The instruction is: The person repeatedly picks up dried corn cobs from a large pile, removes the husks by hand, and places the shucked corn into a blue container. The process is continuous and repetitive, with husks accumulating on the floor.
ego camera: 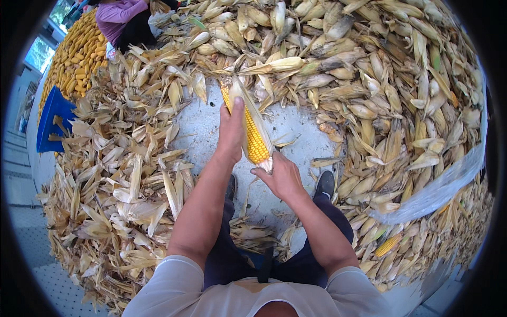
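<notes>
A partly husked corn cob point(255, 136) is between my hands, its yellow kernels bare along one side. My left hand point(233, 126) grips the cob around its upper half, thumb lying over the husk. At the cob's lower end my right hand point(283, 174) pinches the pale stalk end. A strip of dry husk point(259, 111) still runs along the cob's right side. Dark, shrivelled kernels show at the far tip. Below the cob is the bare concrete floor point(198, 126) between my feet.
Unhusked corn ears point(356, 87) heap up ahead and to the right. Loose husks point(130, 206) pile on the left. Husked yellow cobs point(77, 67) and a blue plastic container point(55, 119) lie beyond. A person point(122, 20) in purple sits far left; plastic sheeting point(435, 190) lies right.
</notes>
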Motion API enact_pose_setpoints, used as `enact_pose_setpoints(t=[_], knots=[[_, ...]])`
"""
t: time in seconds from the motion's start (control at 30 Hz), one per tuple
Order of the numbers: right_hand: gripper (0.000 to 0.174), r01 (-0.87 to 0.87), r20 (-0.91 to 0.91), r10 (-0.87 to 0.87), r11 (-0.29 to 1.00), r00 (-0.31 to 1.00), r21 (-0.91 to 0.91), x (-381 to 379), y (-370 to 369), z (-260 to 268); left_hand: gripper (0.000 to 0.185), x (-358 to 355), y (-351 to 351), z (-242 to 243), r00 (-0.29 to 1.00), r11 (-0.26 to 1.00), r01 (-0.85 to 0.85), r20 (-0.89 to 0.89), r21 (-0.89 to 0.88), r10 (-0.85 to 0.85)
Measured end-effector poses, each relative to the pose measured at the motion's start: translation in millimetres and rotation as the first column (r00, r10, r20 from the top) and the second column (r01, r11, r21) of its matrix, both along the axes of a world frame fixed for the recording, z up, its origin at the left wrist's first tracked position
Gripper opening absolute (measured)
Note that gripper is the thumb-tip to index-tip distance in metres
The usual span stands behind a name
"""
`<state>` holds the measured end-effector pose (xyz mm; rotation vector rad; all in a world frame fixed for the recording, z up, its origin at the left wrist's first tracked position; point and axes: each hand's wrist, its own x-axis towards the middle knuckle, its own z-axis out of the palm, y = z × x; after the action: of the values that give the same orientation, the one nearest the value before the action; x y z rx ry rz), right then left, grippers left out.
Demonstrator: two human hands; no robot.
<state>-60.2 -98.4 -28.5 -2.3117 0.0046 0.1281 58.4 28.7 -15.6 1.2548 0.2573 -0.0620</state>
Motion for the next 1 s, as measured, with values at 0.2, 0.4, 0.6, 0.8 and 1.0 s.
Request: enact_pose_setpoints(t=[0.2,0.4,0.6,0.8,1.0], knots=[[0.063,-0.085,0.068,0.088,0.996,0.994,-0.036,9,3,-7,0.063,3,4,4,0.985,0.986,-0.154,-0.082,-0.069,0.149],[0.085,0.016,0.074,-0.021,0.998,0.997,0.068,30,-11,23,0.062,-3,-4,16,0.982,0.988,-0.085,-0.176,-0.126,0.062],[0.074,0.29,0.264,-0.409,0.873,0.873,0.393,62,-30,33,0.055,-41,-42,-5,0.932,0.911,0.327,0.076,0.252,-0.355],[0.05,0.352,0.117,-0.56,0.656,0.82,0.668,57,-60,22,0.055,-70,-64,-11,0.888,0.89,0.455,-0.095,0.025,-0.451],[0.043,0.345,-0.024,-0.532,0.513,0.846,0.786,52,-68,13,0.054,-71,-55,6,0.83,0.841,0.537,-0.142,-0.058,-0.54]])
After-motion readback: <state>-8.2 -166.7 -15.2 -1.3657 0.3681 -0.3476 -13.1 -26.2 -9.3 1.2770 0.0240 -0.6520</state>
